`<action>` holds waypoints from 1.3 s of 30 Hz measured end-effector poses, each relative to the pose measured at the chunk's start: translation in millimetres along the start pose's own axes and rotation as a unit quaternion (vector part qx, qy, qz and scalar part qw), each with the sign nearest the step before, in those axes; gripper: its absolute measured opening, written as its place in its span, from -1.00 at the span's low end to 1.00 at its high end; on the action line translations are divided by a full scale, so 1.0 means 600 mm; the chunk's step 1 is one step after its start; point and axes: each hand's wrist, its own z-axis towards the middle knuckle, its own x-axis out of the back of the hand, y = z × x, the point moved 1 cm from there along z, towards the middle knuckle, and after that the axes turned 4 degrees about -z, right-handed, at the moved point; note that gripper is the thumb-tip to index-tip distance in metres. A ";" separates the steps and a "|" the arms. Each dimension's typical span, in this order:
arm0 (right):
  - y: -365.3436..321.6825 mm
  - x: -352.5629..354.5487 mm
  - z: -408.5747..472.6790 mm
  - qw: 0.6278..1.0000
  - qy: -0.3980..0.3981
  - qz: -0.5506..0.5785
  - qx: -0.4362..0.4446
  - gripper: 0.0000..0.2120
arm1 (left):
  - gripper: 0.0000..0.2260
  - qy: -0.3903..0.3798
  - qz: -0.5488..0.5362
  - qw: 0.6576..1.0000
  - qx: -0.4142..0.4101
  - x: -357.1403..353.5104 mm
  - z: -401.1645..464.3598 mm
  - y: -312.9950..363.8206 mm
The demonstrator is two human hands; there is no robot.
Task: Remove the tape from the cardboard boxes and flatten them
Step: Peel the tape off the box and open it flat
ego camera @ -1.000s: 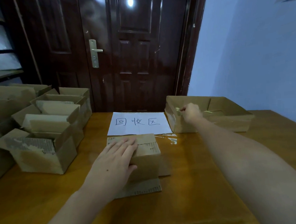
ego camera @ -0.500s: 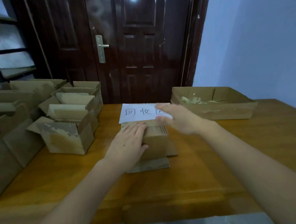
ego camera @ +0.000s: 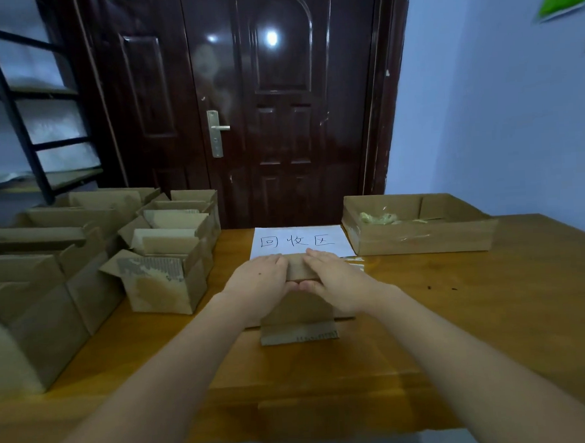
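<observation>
A small cardboard box (ego camera: pixel 299 310) stands in the middle of the wooden table (ego camera: pixel 475 316), its lower flap (ego camera: pixel 298 334) lying out toward me. My left hand (ego camera: pixel 260 279) and my right hand (ego camera: pixel 336 281) both grip the box's top from either side, with fingers laid over the top and thumbs meeting on the near face. The hands hide most of the top. A shallow open cardboard box (ego camera: pixel 421 240) at the back right holds crumpled tape scraps (ego camera: pixel 375 217).
A white paper sheet with handwritten characters (ego camera: pixel 302 241) lies just behind the box. Several open cardboard boxes (ego camera: pixel 165 278) crowd the table's left side. A clear tape strip (ego camera: pixel 354 260) lies on the table by the paper. Behind the table are a dark door and a shelf.
My right hand came back from the shallow box at the back right and now grips the small box beside my left hand. The view has tilted up.
</observation>
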 end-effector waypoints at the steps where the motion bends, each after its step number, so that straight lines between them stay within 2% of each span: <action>1: 0.000 0.000 0.004 1.000 -0.006 0.007 -0.006 -0.30 | -0.56 -0.004 0.004 1.000 -0.002 -0.001 0.000 0.002; 6: -0.008 0.009 0.016 1.000 0.004 -0.003 -0.004 -0.52 | -0.66 0.008 -0.044 0.999 0.009 -0.002 -0.007 0.005; 11: -0.018 0.028 0.011 0.999 0.042 0.016 -0.009 -0.47 | -0.64 0.024 -0.118 0.993 0.018 0.012 -0.001 0.000; 13: -0.024 0.036 0.006 0.996 0.073 0.046 -0.009 -0.52 | -0.59 0.049 -0.147 0.988 0.026 0.024 0.000 0.001; 15: -0.030 0.039 -0.002 0.993 0.119 0.013 0.001 -0.57 | -0.58 0.096 -0.109 0.989 0.008 0.033 -0.002 0.005; 18: -0.040 0.035 -0.023 0.980 0.171 -0.094 0.026 -0.56 | -0.61 0.137 -0.039 0.990 -0.022 0.027 -0.025 0.010; 21: -0.041 0.016 -0.046 0.968 0.218 -0.109 0.054 -0.64 | -0.70 0.205 -0.037 0.976 -0.066 0.008 -0.066 0.019; 24: -0.044 -0.019 -0.061 0.961 0.236 -0.123 0.073 -0.62 | -0.71 0.252 -0.061 0.957 -0.130 -0.022 -0.099 0.024; 26: -0.045 -0.049 -0.069 0.953 0.237 -0.169 0.077 -0.55 | -0.69 0.245 -0.084 0.953 -0.156 -0.038 -0.111 0.020; 28: -0.046 -0.068 -0.075 0.952 0.240 -0.177 0.069 -0.48 | -0.69 0.221 -0.121 0.958 -0.139 -0.041 -0.112 0.013; 32: -0.045 -0.070 -0.076 0.960 0.227 -0.156 0.054 -0.48 | -0.35 0.069 -0.173 0.982 -0.022 -0.022 -0.077 -0.002; 36: -0.045 -0.065 -0.079 0.966 0.201 -0.148 0.070 -0.51 | -0.12 -0.007 -0.133 0.991 -0.016 -0.008 -0.034 -0.033; 39: -0.044 -0.044 -0.080 0.966 0.205 -0.127 0.091 -0.52 | 0.06 -0.080 -0.144 0.986 0.004 -0.007 -0.015 -0.053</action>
